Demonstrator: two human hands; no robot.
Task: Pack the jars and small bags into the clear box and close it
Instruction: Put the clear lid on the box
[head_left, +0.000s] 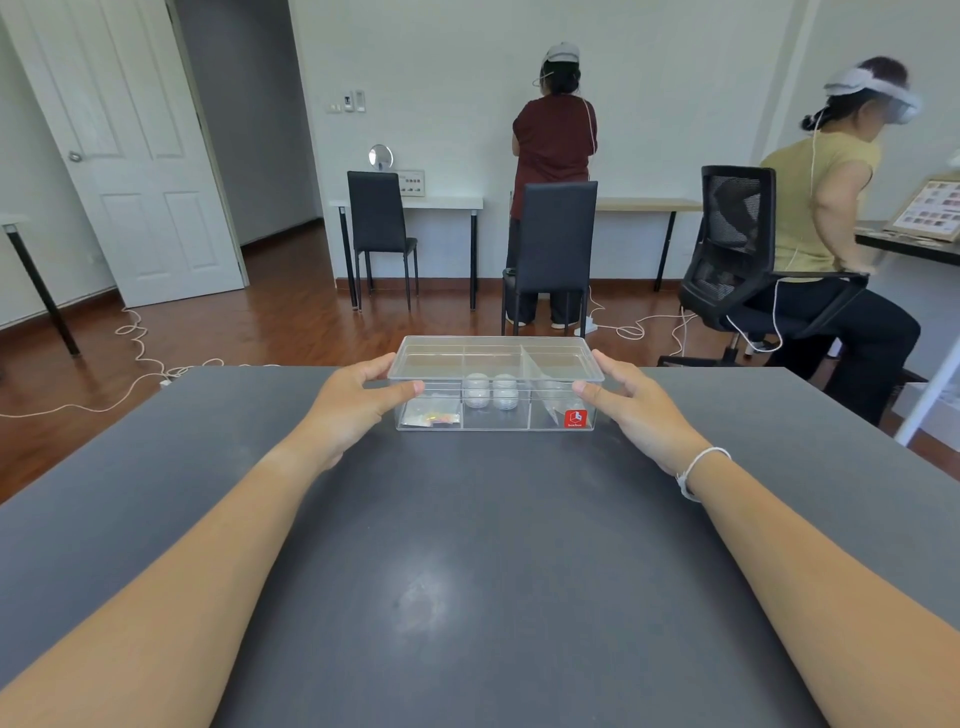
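The clear box (496, 418) stands near the far edge of the dark table (467, 545), with its clear lid (493, 358) lying flat on top. Inside, small white jars (491, 391) fill the middle compartment and small bags (432, 413) lie in the left one. A red sticker marks the box's front right corner. My left hand (358, 397) grips the lid's left end, thumb on the front edge. My right hand (631, 402) grips the lid's right end the same way.
Beyond the table, two black chairs (550, 249) and a mesh office chair (737, 260) stand on the wooden floor. One person stands at the back wall, another sits at the right. White cables trail across the floor.
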